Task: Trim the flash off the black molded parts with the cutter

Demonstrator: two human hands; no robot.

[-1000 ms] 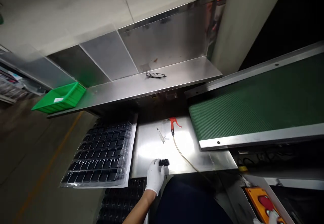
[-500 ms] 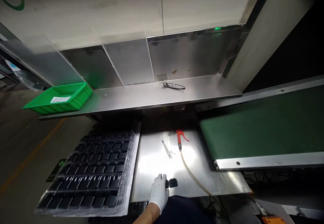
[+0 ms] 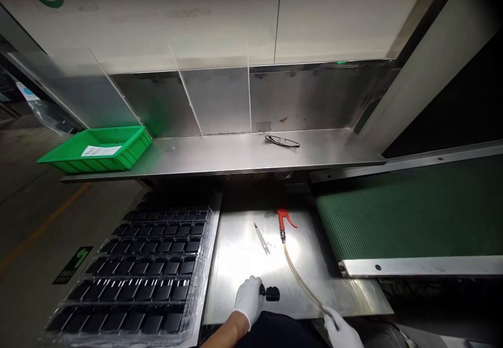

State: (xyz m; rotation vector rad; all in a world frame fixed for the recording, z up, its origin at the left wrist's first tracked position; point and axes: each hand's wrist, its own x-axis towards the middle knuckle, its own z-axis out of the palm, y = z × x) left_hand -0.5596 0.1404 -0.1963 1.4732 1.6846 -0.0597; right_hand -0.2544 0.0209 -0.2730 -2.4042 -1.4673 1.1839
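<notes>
My left hand (image 3: 249,300), in a white glove, is at the front of the metal worktop (image 3: 231,264). Its fingers are curled against a small black part (image 3: 262,289), which they partly hide. Just right of it lies a second black part (image 3: 272,293) with a ridged edge. My right hand (image 3: 342,331), also gloved, shows at the bottom edge beside the air hose (image 3: 301,276); its fingers look apart, with no held thing visible. A red air blow gun (image 3: 282,220) on that hose and a slim pale cutter or tweezers-like tool (image 3: 261,239) lie farther back.
On the left, clear trays (image 3: 126,274) hold rows of black pieces. A green conveyor belt (image 3: 412,209) stands at the right with a metal side rail. Above the worktop runs a steel shelf (image 3: 220,154) carrying glasses (image 3: 282,141) and a green bin (image 3: 131,151).
My right hand has come into view at the lower right, by the hose. My left hand stays at the black parts. The view has shifted slightly.
</notes>
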